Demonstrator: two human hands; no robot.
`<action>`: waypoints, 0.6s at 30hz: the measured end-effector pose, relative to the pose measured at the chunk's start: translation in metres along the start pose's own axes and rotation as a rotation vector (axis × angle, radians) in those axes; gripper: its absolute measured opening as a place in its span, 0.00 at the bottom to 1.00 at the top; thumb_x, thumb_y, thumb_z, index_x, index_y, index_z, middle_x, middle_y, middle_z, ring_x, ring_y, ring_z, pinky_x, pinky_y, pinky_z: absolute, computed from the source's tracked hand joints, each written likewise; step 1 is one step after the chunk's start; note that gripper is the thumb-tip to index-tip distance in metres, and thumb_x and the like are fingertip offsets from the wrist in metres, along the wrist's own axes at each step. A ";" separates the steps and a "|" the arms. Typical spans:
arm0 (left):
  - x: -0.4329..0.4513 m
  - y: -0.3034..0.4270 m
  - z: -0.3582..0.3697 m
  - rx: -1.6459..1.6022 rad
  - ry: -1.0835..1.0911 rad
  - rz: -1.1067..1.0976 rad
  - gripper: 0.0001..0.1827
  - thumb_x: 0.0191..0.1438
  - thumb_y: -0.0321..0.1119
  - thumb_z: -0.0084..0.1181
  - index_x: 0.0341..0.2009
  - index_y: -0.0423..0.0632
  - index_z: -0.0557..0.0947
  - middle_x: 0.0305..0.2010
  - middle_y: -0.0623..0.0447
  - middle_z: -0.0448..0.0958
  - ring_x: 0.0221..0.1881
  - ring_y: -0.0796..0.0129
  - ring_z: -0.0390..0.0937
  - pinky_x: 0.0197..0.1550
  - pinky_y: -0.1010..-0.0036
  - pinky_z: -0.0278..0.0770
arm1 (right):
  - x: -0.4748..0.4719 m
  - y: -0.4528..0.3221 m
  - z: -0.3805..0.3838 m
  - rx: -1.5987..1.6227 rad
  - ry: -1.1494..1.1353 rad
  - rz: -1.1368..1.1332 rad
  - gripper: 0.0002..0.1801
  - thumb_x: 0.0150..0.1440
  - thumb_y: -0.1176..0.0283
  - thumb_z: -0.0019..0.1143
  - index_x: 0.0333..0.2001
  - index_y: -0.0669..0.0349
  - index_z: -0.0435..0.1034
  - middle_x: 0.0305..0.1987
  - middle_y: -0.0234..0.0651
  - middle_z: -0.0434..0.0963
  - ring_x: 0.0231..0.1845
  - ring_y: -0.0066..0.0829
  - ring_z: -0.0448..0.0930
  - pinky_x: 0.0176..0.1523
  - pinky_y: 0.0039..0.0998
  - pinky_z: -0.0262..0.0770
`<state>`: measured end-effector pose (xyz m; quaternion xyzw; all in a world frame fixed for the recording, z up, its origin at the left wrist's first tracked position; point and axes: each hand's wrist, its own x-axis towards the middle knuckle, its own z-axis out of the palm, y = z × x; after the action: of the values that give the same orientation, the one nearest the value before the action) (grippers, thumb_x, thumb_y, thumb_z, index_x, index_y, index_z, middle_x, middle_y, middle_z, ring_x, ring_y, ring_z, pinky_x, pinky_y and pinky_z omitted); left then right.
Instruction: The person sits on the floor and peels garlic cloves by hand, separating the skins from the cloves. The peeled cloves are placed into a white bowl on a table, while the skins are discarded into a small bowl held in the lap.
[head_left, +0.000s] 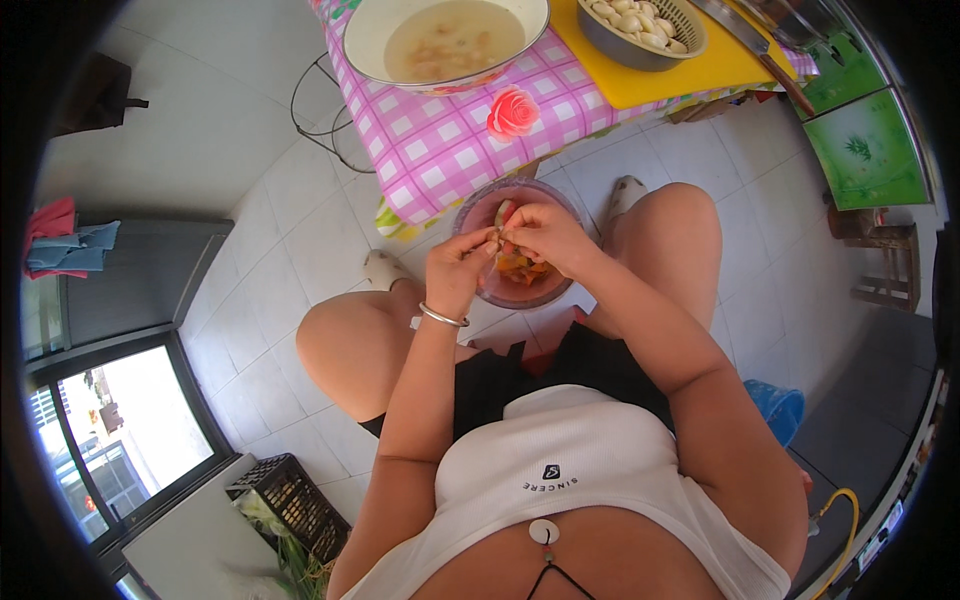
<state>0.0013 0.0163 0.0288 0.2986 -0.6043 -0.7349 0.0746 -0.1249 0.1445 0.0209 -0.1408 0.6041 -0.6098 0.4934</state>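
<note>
My left hand (456, 271) and my right hand (551, 236) meet at the fingertips. Pinched between them is a small pale piece (497, 235), perhaps a garlic clove; the fingers mostly hide it. Both hands are above a lined waste bin (474, 216) standing on the floor between my legs. Orange and reddish food scraps (521, 270) lie inside the bin. On the table beyond, an enamel basin (365, 45) holds cloudy water with tan pieces (450, 49) in it. Peeled garlic cloves (637, 22) fill a grey colander bowl (626, 52) to its right.
The table has a pink checked tablecloth (442, 135). Its yellow cutting board (626, 90) bears the colander bowl and a knife (739, 30), whose handle juts past the edge. Nearby are a wire stand (322, 133), a black crate (289, 499), a blue bucket (776, 409) and a wooden stool (889, 262).
</note>
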 end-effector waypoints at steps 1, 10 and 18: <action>0.000 0.001 0.000 0.004 -0.006 -0.005 0.12 0.50 0.24 0.59 0.42 0.39 0.82 0.24 0.56 0.78 0.16 0.82 0.63 0.16 0.85 0.59 | -0.001 -0.001 0.001 -0.040 0.020 -0.023 0.05 0.53 0.74 0.54 0.31 0.65 0.71 0.26 0.31 0.75 0.21 0.15 0.68 0.24 0.18 0.62; 0.001 -0.001 0.007 0.241 0.041 0.184 0.14 0.46 0.21 0.61 0.41 0.41 0.83 0.26 0.56 0.78 0.18 0.82 0.64 0.18 0.86 0.62 | 0.002 0.006 -0.002 -0.102 0.102 -0.094 0.05 0.49 0.75 0.56 0.29 0.66 0.73 0.30 0.33 0.77 0.32 0.21 0.77 0.37 0.23 0.72; 0.011 -0.014 0.002 0.553 0.084 0.181 0.14 0.43 0.26 0.61 0.39 0.41 0.83 0.31 0.48 0.80 0.27 0.68 0.75 0.30 0.75 0.71 | -0.025 -0.016 0.016 -0.299 0.059 -0.477 0.05 0.46 0.78 0.60 0.29 0.64 0.72 0.30 0.33 0.76 0.30 0.23 0.75 0.34 0.24 0.71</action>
<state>-0.0045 0.0163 0.0123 0.2826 -0.8023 -0.5195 0.0807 -0.1076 0.1503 0.0496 -0.3323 0.6513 -0.6166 0.2916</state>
